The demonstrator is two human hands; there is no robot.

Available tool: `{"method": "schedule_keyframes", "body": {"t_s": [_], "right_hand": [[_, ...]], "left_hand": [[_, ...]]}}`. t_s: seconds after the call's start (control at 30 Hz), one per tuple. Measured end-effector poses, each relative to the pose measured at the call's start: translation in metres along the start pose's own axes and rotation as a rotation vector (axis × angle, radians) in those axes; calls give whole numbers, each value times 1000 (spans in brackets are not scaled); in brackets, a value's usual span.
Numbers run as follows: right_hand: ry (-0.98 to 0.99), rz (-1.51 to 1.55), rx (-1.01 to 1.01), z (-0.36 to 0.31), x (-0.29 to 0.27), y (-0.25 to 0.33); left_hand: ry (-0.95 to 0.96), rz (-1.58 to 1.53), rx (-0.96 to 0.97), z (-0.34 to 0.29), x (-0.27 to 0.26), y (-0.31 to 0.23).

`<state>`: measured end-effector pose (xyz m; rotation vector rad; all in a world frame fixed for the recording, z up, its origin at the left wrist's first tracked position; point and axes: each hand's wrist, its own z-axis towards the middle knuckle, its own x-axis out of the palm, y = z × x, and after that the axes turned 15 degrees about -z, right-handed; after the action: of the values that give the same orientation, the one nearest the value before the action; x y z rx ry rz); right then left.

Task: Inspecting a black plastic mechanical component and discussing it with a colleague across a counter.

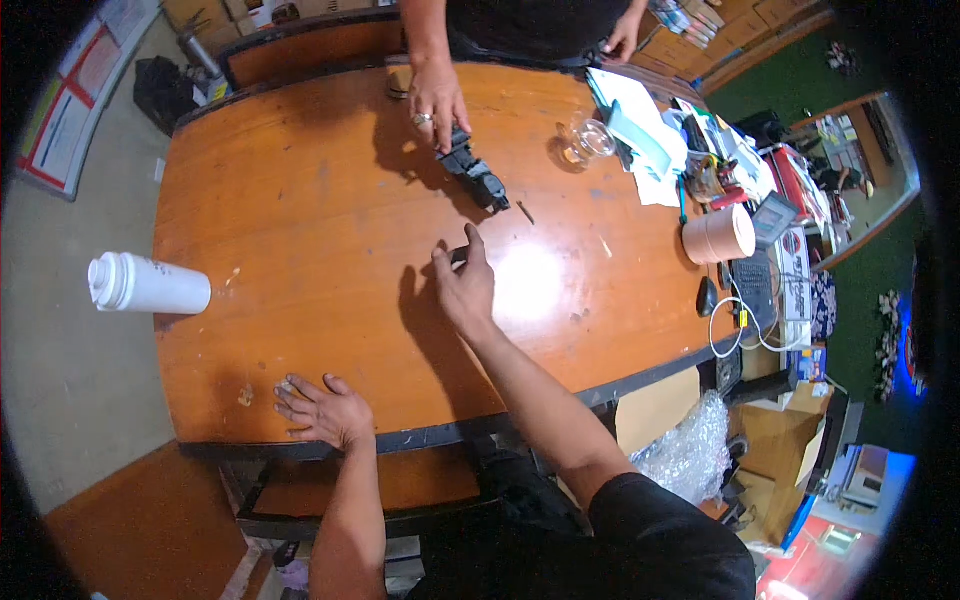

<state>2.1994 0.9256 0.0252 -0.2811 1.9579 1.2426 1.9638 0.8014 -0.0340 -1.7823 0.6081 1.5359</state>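
My left hand (325,412) rests on the near left part of the wooden table (310,250), palm down with fingers spread, holding nothing. Reaching over the middle of the table, my right hand (468,290) has a small black piece (459,255) between thumb and fingers; most of it is hidden. Just beyond it lies a black jointed mechanical part (475,178), whose exact kind I cannot tell. The hand (436,102) of a person across the table, with a ring on one finger, touches the part's far end. A thin dark stick (526,212) lies beside the part.
A white bottle (150,284) stands at the left edge. To the right are a glass cup (587,142), papers (640,125), a pink cylinder (719,236), a black mouse (707,297) and a laptop (755,275). Bubble wrap (690,450) lies beside my right arm.
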Motion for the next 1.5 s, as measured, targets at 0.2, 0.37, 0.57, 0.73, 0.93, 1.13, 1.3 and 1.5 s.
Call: {"method": "schedule_keyframes", "body": {"t_s": [0.2,0.37,0.57,0.73,0.93,1.13,1.3,1.5], "right_hand": [[-342,360,140,61,5,-73],[-316,173,90,104,-28,-126],[-176,391,21,84,-23,-96],[-297,346,110,2,-40,-177],[-160,-131,-227,-198,-84,-161],[-40,-192,-205,-337,-115,-182],[8,-265,119,-481,-143,-249],[392,-395,740,-658,-165,-343]], "left_hand": [[-19,20,6,-4,8,4],[-13,3,-1,-2,8,-11],[-44,-28,-30,2,-23,10],[83,-69,-9,-27,-48,-23],[59,-85,-52,-23,-54,-1],[-111,-219,28,-13,-14,27],[-62,-266,75,-13,-41,28],[61,-238,139,-18,-54,50]]}}
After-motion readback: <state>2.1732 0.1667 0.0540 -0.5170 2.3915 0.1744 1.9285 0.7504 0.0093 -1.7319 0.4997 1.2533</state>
